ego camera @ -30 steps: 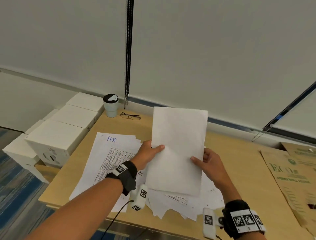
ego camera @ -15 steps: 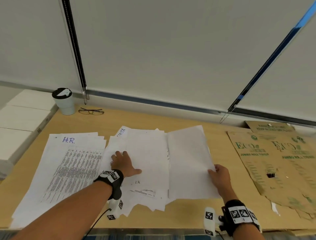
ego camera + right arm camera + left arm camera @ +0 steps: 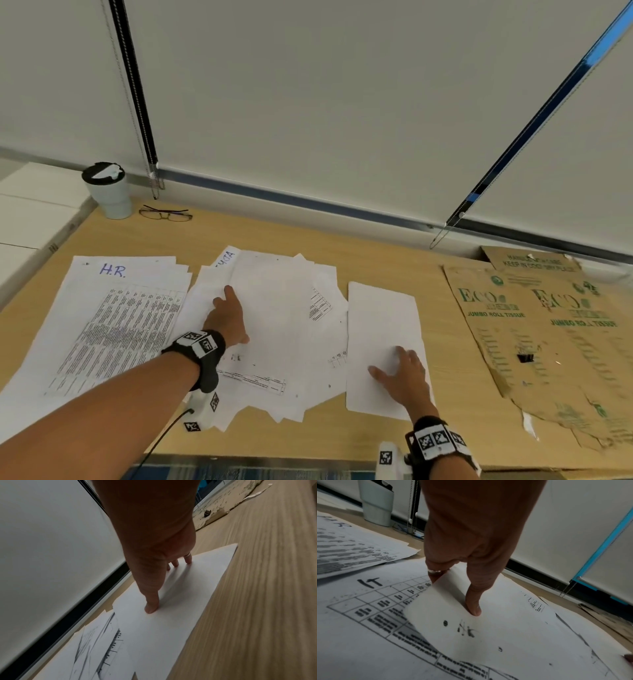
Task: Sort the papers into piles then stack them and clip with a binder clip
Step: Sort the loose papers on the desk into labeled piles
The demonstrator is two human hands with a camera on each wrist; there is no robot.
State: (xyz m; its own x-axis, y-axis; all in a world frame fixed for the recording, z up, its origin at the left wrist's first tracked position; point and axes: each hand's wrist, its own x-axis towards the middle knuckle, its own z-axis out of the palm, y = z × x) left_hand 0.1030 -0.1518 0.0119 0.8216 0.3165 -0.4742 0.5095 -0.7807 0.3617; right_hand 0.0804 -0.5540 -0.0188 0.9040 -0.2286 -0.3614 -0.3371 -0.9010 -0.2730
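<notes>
Three groups of paper lie on the wooden desk. At the left is a printed pile marked "H.R.", and a loose middle pile sits beside it. A blank sheet lies apart on the right. My left hand is on the middle pile. Its thumb lies on the top sheet and its fingers are tucked under that sheet's lifted left edge. My right hand lies flat on the blank sheet, fingers spread. A black binder clip rests on the cardboard; the right wrist view also shows the clip.
Flattened brown cardboard covers the desk's right end. A lidded tumbler and a pair of glasses stand at the back left. White boxes flank the desk's left side. Window blinds rise behind.
A second ago both hands held the blank sheet upright. My right hand laid it down to the right, apart from the middle pile. My left hand dropped onto the middle pile.
</notes>
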